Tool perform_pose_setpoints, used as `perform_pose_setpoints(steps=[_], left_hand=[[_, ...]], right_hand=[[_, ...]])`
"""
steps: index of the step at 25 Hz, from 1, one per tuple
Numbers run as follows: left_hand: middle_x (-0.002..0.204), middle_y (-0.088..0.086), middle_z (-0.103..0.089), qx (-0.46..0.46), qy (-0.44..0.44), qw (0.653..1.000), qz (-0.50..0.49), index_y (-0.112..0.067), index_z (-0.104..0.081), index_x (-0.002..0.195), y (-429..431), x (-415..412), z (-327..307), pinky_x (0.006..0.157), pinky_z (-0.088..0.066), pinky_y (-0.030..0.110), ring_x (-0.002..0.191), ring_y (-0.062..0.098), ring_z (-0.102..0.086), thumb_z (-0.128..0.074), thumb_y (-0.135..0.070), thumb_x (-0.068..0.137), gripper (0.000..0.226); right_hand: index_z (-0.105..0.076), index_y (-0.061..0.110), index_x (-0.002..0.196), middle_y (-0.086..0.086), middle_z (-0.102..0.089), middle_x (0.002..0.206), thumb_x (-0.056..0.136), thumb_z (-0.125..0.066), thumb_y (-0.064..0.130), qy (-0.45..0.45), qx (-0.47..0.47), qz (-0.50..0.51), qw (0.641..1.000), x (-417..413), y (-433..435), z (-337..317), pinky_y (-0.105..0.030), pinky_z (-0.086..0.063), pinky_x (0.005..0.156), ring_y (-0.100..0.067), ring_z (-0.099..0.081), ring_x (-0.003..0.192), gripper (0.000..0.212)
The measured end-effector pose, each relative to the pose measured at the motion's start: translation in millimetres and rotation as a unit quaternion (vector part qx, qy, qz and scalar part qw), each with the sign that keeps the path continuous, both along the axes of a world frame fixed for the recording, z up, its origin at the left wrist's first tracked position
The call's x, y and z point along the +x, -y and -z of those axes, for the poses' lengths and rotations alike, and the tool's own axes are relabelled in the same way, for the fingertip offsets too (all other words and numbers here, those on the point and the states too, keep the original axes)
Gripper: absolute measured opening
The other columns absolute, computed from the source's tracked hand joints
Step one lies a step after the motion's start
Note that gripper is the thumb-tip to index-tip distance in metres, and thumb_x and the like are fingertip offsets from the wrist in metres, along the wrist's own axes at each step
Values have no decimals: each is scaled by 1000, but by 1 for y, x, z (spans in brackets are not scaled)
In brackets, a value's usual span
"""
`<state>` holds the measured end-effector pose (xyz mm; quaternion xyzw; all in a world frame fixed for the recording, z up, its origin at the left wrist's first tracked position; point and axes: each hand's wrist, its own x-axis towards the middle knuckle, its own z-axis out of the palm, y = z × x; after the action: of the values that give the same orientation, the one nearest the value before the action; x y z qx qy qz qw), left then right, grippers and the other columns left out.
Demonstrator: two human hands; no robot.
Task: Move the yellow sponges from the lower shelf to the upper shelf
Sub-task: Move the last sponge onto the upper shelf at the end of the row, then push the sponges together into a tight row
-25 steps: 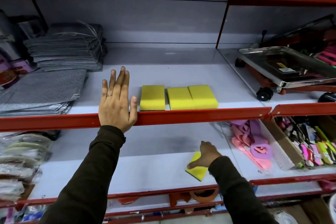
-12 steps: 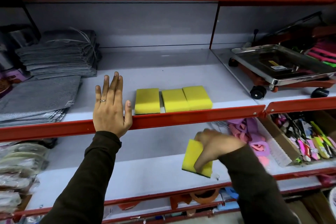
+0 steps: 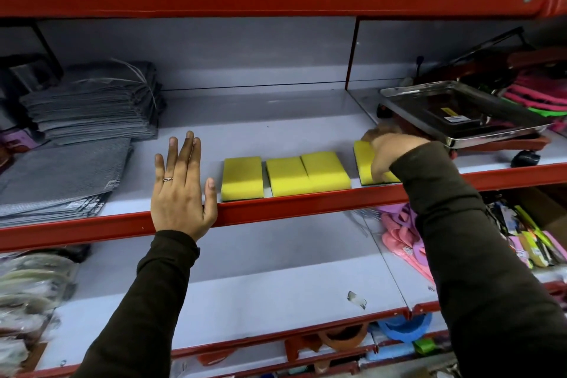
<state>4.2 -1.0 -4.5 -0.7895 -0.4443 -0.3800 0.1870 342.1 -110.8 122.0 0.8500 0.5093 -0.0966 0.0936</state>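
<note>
Three yellow sponges (image 3: pixel 287 175) lie in a row near the front of the upper shelf (image 3: pixel 276 129). A fourth yellow sponge (image 3: pixel 363 159) rests on that shelf to their right, with my right hand (image 3: pixel 389 152) pressed on top of it and gripping it. My left hand (image 3: pixel 181 190) lies flat with fingers spread on the shelf's red front edge, left of the row and holding nothing. The lower shelf (image 3: pixel 245 291) shows no yellow sponge.
Stacked grey cloths (image 3: pixel 92 107) fill the upper shelf's left part. A steel tray on wheels (image 3: pixel 460 113) stands just right of my right hand. Pink and purple items (image 3: pixel 402 233) and packaged tools (image 3: pixel 527 239) lie on the lower right.
My right hand lifted the sponge from the lower shelf and brought it up onto the upper shelf, right of the row. The left hand stayed on the edge.
</note>
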Motion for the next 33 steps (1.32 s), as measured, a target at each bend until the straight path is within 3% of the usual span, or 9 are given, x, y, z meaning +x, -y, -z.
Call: perform_pose_setpoints(steps=[2,5,9,12,16,20,25,33], left_hand=[[169,12,-24,-4,-1,1000,0,-4,-23,160,-1,0,0,132,0,42,159,31,-15,-28,-35,98,69],[169,12,-24,-9,-6,1000,2,-4,-23,160,-1,0,0,132,0,43,159,31,-14,-27,-35,99,69],[169,12,-24,-27,-18,999,13,-6,-26,159,2,-1,-3,131,-1,46,159,30,-14,-26,-37,100,67],[167,8,-29,-50,-42,997,27,-9,-33,158,11,-5,-9,131,0,49,158,26,-17,-24,-44,103,65],[150,4,-56,-80,-75,987,117,-13,-54,146,43,7,-13,131,-3,42,149,20,-40,-23,-42,107,58],[137,3,-68,-133,-57,984,102,-15,-67,131,65,16,-4,130,-7,43,132,21,-60,-24,-42,106,56],[132,2,-70,-167,-24,981,94,-17,-70,123,80,12,-10,130,-5,45,127,19,-62,-22,-43,104,58],[142,1,-64,-249,-12,961,115,-20,-62,126,83,12,-14,130,-4,43,138,19,-54,-9,-49,98,67]], right_hand=[[-33,18,152,-9,-35,155,57,-62,5,-12,-24,-28,999,10,-10,19,-43,-50,105,-33,-45,138,99],[-33,29,152,1,-35,158,62,-61,0,-83,23,-31,996,18,-10,24,-37,-51,103,-27,-47,138,98],[-47,16,146,-4,-41,157,77,-61,0,-167,216,-65,960,-5,19,26,-18,-24,114,-21,-39,145,72],[-49,9,144,-8,-46,153,82,-58,-1,-225,316,-153,909,-49,45,43,-14,-18,114,-21,-39,145,63],[-43,13,149,-3,-42,157,89,-49,6,-223,293,-202,908,-99,42,72,-37,-12,127,-17,-31,149,61],[-37,13,151,0,-37,161,95,-41,12,-146,269,-216,927,-128,37,83,-41,9,126,-16,-22,153,57],[-37,17,152,3,-36,161,97,-40,18,-123,281,-191,933,-134,48,87,-49,13,124,-17,-21,154,55],[-37,20,152,5,-35,161,98,-40,19,-178,268,-210,923,-137,49,86,-45,4,127,-15,-17,154,54]])
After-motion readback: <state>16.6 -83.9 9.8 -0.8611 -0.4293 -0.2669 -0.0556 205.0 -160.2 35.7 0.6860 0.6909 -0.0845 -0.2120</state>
